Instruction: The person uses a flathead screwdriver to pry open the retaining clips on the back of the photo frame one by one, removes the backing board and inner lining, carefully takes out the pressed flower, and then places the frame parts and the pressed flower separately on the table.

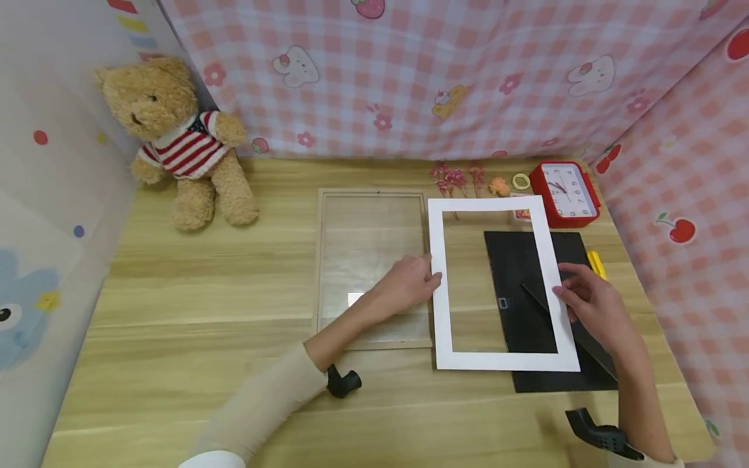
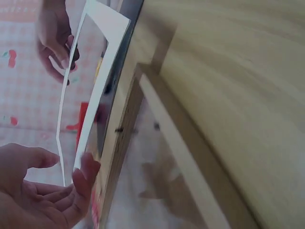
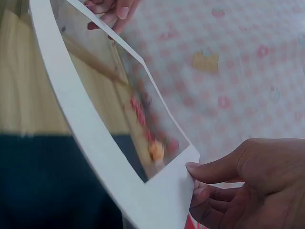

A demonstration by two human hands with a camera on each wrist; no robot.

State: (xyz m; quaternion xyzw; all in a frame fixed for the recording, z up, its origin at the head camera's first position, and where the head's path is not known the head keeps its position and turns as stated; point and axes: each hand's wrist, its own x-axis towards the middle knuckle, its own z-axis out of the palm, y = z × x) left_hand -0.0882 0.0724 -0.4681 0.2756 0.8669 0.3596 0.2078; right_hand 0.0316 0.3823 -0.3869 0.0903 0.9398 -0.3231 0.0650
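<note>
A white mat board (image 1: 509,361) with a large rectangular window is held up between both hands, over the tabletop. My left hand (image 1: 406,279) pinches its left border with thumb and fingers. On the opposite border, my right hand (image 1: 603,312) grips the card, its thumb on the near face in the right wrist view. Just left of the mat lies a light wooden picture frame (image 1: 320,273) with a clear pane in it. Partly behind the mat is a black backing board (image 1: 562,383) with a slanted stand leg, seen through the window.
A red alarm clock (image 1: 537,188) stands at the back right, beside a yellow ring (image 1: 520,175), an orange flower-like piece (image 1: 499,186) and pink dried flowers (image 1: 449,179). A yellow item (image 1: 597,264) lies near the right hand. A teddy bear (image 1: 193,153) sits back left.
</note>
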